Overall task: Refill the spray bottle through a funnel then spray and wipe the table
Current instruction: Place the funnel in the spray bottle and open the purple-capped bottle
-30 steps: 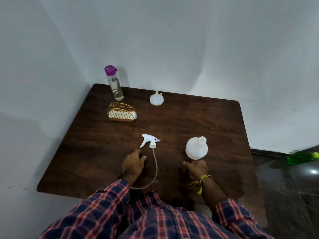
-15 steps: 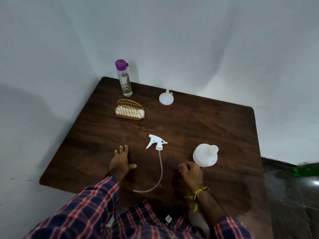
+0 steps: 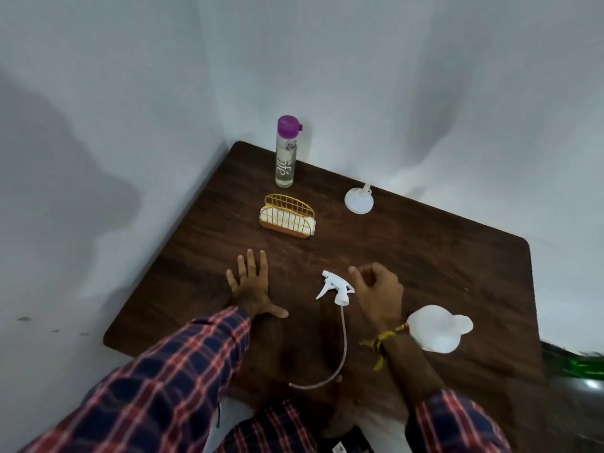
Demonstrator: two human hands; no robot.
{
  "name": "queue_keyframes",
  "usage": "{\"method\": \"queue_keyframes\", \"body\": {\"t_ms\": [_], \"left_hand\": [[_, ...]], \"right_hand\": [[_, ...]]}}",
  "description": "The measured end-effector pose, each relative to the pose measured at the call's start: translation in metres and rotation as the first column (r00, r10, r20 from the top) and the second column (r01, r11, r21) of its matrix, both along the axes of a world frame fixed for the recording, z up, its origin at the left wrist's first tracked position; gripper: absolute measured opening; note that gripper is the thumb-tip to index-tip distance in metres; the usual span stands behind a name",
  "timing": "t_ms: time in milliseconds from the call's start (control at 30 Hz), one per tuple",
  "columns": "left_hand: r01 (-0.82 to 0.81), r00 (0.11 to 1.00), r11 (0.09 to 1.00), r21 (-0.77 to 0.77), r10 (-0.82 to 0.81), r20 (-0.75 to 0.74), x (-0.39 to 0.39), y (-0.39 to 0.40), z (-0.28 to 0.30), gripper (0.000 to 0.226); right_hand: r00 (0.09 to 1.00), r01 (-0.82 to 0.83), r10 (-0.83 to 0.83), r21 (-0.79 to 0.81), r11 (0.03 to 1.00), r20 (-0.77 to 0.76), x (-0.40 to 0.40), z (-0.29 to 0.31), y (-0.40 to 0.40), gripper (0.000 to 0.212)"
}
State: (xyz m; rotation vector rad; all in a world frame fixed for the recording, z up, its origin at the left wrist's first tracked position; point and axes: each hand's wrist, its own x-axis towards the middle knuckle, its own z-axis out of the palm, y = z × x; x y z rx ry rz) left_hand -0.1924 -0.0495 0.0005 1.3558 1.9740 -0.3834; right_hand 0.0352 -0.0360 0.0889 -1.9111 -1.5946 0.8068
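A dark wooden worktop (image 3: 425, 256) set into a wall corner. The left hand (image 3: 251, 289) lies flat, fingers spread, near the left edge. The right hand (image 3: 379, 292), loosely curled and holding nothing, hovers just beside the detached spray head (image 3: 336, 287). The open white spray bottle (image 3: 434, 328) stands near the right edge. The upturned funnel (image 3: 359, 199) sits toward the far edge; fetch it next and seat it squarely in the bottle's neck.

Green object (image 3: 586, 367) blurred, cut by right edge.
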Motion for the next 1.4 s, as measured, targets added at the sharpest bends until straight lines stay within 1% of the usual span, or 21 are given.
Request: {"method": "queue_keyframes", "body": {"t_ms": [100,200,267,367,467,600,667,733,933,1100,1233,1400], "left_hand": [[0.035,0.999,0.998,-0.055,-0.033,0.043,-0.007,0.005,-0.006,0.162],[0.066,0.995,0.994,-0.09,-0.059,0.075,-0.011,0.007,-0.011,0.161],[0.075,0.993,0.993,-0.091,-0.066,0.099,-0.014,0.008,-0.014,0.161],[0.077,0.99,0.995,-0.07,-0.068,0.12,-0.015,0.006,-0.018,0.161],[0.078,0.988,0.994,-0.073,-0.067,0.136,-0.015,0.007,-0.021,0.16],[0.081,0.987,0.991,-0.11,-0.065,0.145,-0.015,0.008,-0.018,0.158],[0.084,0.986,0.989,-0.12,-0.066,0.152,-0.016,0.01,-0.018,0.157],[0.088,0.985,0.988,-0.125,-0.068,0.162,-0.016,0.011,-0.017,0.156],[0.09,0.983,0.988,-0.123,-0.068,0.173,-0.018,0.011,-0.018,0.157],[0.071,0.986,0.993,-0.096,-0.056,0.157,-0.017,0.006,-0.02,0.159],[0.059,0.989,0.997,-0.052,-0.051,0.141,-0.016,0.003,-0.022,0.16],[0.037,0.991,0.999,-0.025,-0.033,0.13,-0.014,0.0,-0.016,0.16]], "right_hand": [[0.999,-0.049,0.05,0.002,0.999,-0.012,-0.028,0.011,0.04,0.009],[0.996,-0.072,0.073,0.018,0.997,-0.05,-0.059,0.015,0.082,0.01],[0.993,-0.093,0.096,0.036,0.995,-0.067,-0.082,0.015,0.111,0.018],[0.985,-0.147,0.147,0.005,0.989,-0.09,-0.117,0.014,0.153,0.033],[0.98,-0.179,0.176,-0.024,0.984,-0.098,-0.148,0.008,0.195,0.054],[0.972,-0.171,0.157,-0.067,0.983,-0.176,-0.184,-0.002,0.237,0.081],[0.961,-0.174,0.162,-0.031,0.984,-0.226,-0.196,-0.008,0.25,0.082],[0.955,-0.169,0.169,0.02,0.985,-0.245,-0.204,-0.015,0.257,0.077],[0.972,-0.085,0.11,0.127,0.988,-0.207,-0.199,-0.023,0.257,0.068],[0.974,-0.056,0.112,0.269,0.962,-0.196,-0.159,0.011,0.233,0.063],[0.973,-0.041,0.113,0.328,0.944,-0.203,-0.105,0.042,0.183,0.062],[0.986,0.003,0.044,0.278,0.961,-0.163,-0.038,0.052,0.089,0.057]]}}
